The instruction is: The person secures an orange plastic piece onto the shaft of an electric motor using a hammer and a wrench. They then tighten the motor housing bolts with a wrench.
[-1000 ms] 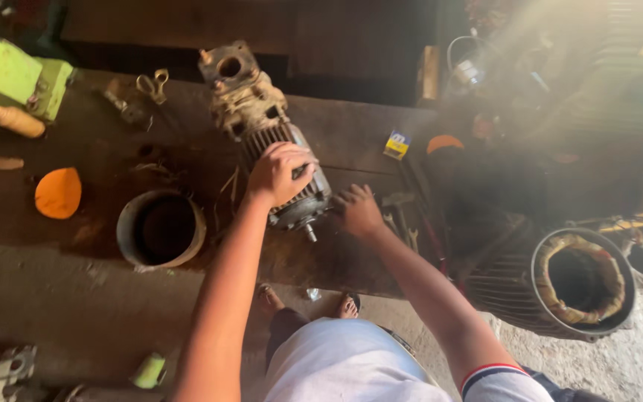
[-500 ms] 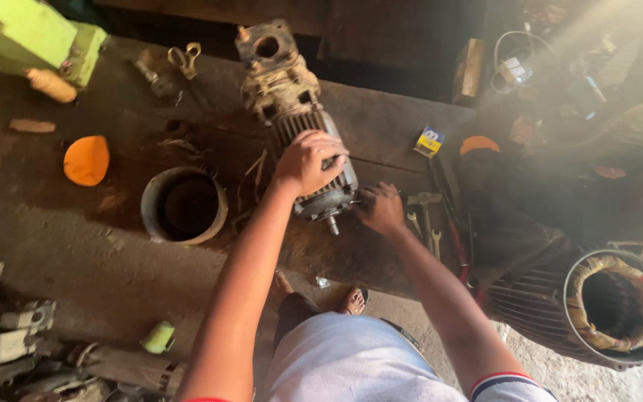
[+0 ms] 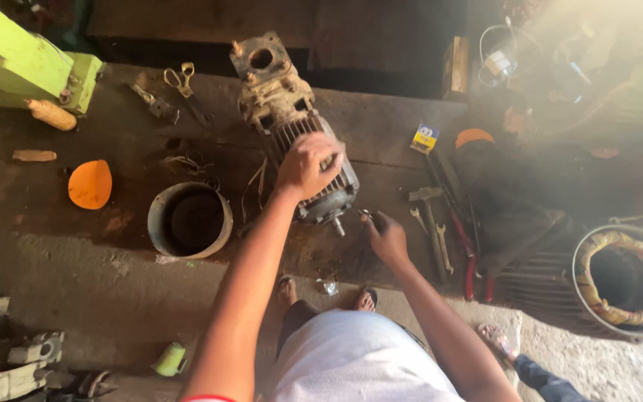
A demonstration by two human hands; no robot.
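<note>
Grimy concrete floor (image 3: 61, 268) carries the work, with a dark oil-stained patch across its far half and strong glare washing out the far right corner.

An old finned electric motor (image 3: 292, 119) lies near the middle of the far edge, its shaft end toward the person. The left hand (image 3: 308, 165) rests on top of the finned casing near that end, fingers curled down over it in a closed hold. The right hand (image 3: 387, 237) sits just right of the shaft end, low against the floor, fingers pinched around a small metal part (image 3: 366, 217); what the part is cannot be told.

Left of the motor stands an open metal ring housing (image 3: 190, 220), and further left lies an orange disc (image 3: 89, 184). Scissors (image 3: 180, 78) lie near the far edge, beside a green machine (image 3: 20, 63) at the far left corner. Right of the hands lie a hammer (image 3: 427, 205), wrenches (image 3: 440, 246) and red-handled pliers (image 3: 469, 257). A wound stator (image 3: 623, 279) sits at the right edge.
</note>
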